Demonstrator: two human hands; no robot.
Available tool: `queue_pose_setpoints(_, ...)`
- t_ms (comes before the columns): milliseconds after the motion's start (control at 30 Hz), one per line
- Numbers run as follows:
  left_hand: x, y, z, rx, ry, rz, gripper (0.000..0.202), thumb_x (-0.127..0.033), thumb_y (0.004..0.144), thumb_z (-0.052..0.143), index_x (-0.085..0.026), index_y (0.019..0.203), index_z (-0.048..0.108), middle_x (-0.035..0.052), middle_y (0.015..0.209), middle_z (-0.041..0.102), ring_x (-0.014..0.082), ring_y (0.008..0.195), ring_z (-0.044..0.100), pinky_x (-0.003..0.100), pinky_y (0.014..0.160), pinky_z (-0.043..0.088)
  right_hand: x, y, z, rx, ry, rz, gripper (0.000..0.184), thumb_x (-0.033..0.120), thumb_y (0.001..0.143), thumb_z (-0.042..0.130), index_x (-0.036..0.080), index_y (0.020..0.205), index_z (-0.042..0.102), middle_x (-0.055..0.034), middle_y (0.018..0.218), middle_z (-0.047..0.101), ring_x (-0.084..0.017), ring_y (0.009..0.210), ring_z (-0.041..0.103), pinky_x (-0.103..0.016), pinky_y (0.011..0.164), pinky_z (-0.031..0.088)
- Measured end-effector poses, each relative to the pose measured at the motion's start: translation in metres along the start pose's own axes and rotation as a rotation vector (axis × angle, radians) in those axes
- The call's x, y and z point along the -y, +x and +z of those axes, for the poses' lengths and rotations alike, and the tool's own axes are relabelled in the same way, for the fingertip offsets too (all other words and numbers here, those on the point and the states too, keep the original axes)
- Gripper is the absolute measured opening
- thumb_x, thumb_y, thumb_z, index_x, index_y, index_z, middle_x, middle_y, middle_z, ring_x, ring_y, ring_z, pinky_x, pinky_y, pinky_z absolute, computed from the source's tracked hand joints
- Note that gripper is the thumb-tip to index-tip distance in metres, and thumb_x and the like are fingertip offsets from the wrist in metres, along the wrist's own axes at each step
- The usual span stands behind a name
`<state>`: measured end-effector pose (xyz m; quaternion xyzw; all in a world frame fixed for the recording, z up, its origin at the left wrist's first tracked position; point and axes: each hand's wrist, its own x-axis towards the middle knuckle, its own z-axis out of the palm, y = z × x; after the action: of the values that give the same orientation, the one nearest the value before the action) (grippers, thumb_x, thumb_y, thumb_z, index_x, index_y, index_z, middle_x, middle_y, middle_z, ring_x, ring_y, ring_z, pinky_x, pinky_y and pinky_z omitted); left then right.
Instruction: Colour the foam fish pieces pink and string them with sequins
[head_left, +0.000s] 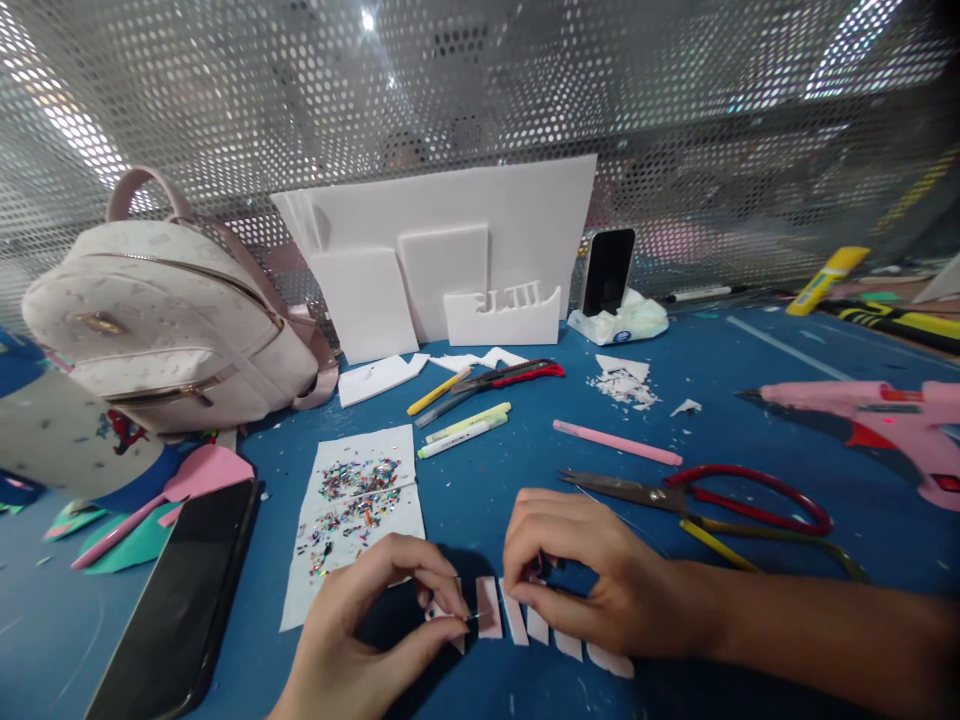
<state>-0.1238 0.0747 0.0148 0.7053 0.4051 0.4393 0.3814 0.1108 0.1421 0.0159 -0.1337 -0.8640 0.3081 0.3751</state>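
My left hand (375,620) is closed in a pinch on a small pale pink piece (434,609) with a dark dot on it. A thin shiny strand (477,615) shows by its fingertips, too fine to identify. My right hand (574,565) is bent over the table, thumb and fingers pressed together; what they pinch, if anything, is hidden. Beneath and between the hands lies a row of pink strips (489,608), some partly covered by the right hand. Behind the left hand, small multicoloured gems (360,490) are spread on a sheet of white paper (300,590).
Scissors (660,492) with red handles and a pink pen (616,443) lie beyond the right hand. A pink glue gun (862,405) is far right. Highlighters (465,430), a utility knife (517,375) and white foam boards (450,200) are behind. A phone (180,600) and backpack (172,310) are left.
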Motion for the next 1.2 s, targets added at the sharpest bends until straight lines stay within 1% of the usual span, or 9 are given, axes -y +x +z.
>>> queue_pose_setpoints(233, 0.000, -0.001, 0.004, -0.011, 0.055, 0.013, 0.015, -0.009, 0.088, 0.066, -0.022, 0.096, 0.064, -0.0024, 0.082, 0.072, 0.0101, 0.073, 0.068, 0.019, 0.070, 0.054, 0.001, 0.001, 0.001, 0.010, -0.010, -0.029, 0.007, 0.012, 0.089, 0.060, 0.016, 0.084, 0.063, -0.0016, 0.073, 0.063, -0.012, 0.069, 0.054, -0.025, 0.065, 0.042)
queue_pose_setpoints(367, 0.000, -0.001, 0.006, 0.033, 0.118, 0.029, 0.016, -0.010, 0.088, 0.067, -0.022, 0.098, 0.064, -0.0020, 0.084, 0.073, 0.0107, 0.075, 0.068, 0.019, 0.069, 0.054, 0.000, 0.001, 0.002, 0.036, -0.002, -0.064, 0.006, 0.014, 0.090, 0.062, 0.016, 0.084, 0.063, -0.0014, 0.073, 0.065, -0.012, 0.068, 0.055, -0.025, 0.067, 0.043)
queue_pose_setpoints(500, 0.002, 0.000, 0.010, 0.033, 0.142, 0.025, 0.008, -0.015, 0.088, 0.070, -0.021, 0.090, 0.064, -0.0014, 0.079, 0.071, 0.0112, 0.070, 0.068, 0.020, 0.068, 0.055, -0.003, -0.001, 0.003, 0.102, -0.032, -0.087, 0.008, 0.020, 0.094, 0.060, 0.016, 0.088, 0.065, -0.0031, 0.078, 0.069, -0.014, 0.073, 0.058, -0.026, 0.070, 0.043)
queue_pose_setpoints(600, 0.003, -0.002, 0.014, 0.033, 0.145, 0.011, 0.009, -0.017, 0.088, 0.070, -0.019, 0.083, 0.063, -0.0013, 0.075, 0.070, 0.0110, 0.068, 0.067, 0.020, 0.068, 0.055, -0.004, -0.002, 0.004, 0.161, -0.084, -0.111, 0.011, 0.024, 0.097, 0.058, 0.017, 0.093, 0.066, -0.0029, 0.082, 0.069, -0.014, 0.076, 0.057, -0.026, 0.071, 0.042)
queue_pose_setpoints(733, 0.001, -0.003, 0.018, 0.021, 0.155, -0.019, 0.011, -0.018, 0.086, 0.073, -0.019, 0.082, 0.063, -0.0015, 0.073, 0.070, 0.0097, 0.065, 0.067, 0.017, 0.063, 0.053, -0.006, -0.003, 0.003, 0.211, -0.094, -0.122, 0.015, 0.027, 0.100, 0.056, 0.017, 0.096, 0.065, -0.0024, 0.084, 0.070, -0.014, 0.077, 0.056, -0.027, 0.073, 0.041)
queue_pose_setpoints(967, -0.003, 0.000, 0.021, 0.020, 0.118, 0.005, 0.010, -0.016, 0.086, 0.073, -0.021, 0.089, 0.065, -0.0032, 0.076, 0.073, 0.0078, 0.066, 0.068, 0.014, 0.064, 0.053, -0.004, -0.002, 0.003, 0.177, -0.090, -0.140, 0.013, 0.022, 0.098, 0.056, 0.017, 0.089, 0.064, -0.0026, 0.082, 0.068, -0.014, 0.076, 0.057, -0.026, 0.071, 0.042)
queue_pose_setpoints(1100, 0.000, -0.002, 0.018, 0.047, 0.114, 0.039, 0.010, -0.013, 0.088, 0.070, -0.021, 0.091, 0.065, -0.0021, 0.079, 0.072, 0.0085, 0.069, 0.068, 0.015, 0.066, 0.053, -0.003, -0.001, 0.003, 0.135, -0.035, -0.074, 0.002, 0.016, 0.090, 0.063, 0.016, 0.088, 0.062, -0.0019, 0.080, 0.067, -0.012, 0.074, 0.058, -0.024, 0.070, 0.044)
queue_pose_setpoints(1200, 0.003, -0.005, 0.015, 0.085, 0.139, 0.102, 0.010, -0.012, 0.090, 0.067, -0.021, 0.091, 0.064, 0.0001, 0.081, 0.072, 0.0106, 0.072, 0.067, 0.019, 0.069, 0.054, -0.004, -0.001, 0.002, 0.116, -0.005, -0.057, 0.007, 0.011, 0.086, 0.064, 0.017, 0.088, 0.061, -0.0014, 0.080, 0.066, -0.012, 0.074, 0.058, -0.024, 0.071, 0.044)
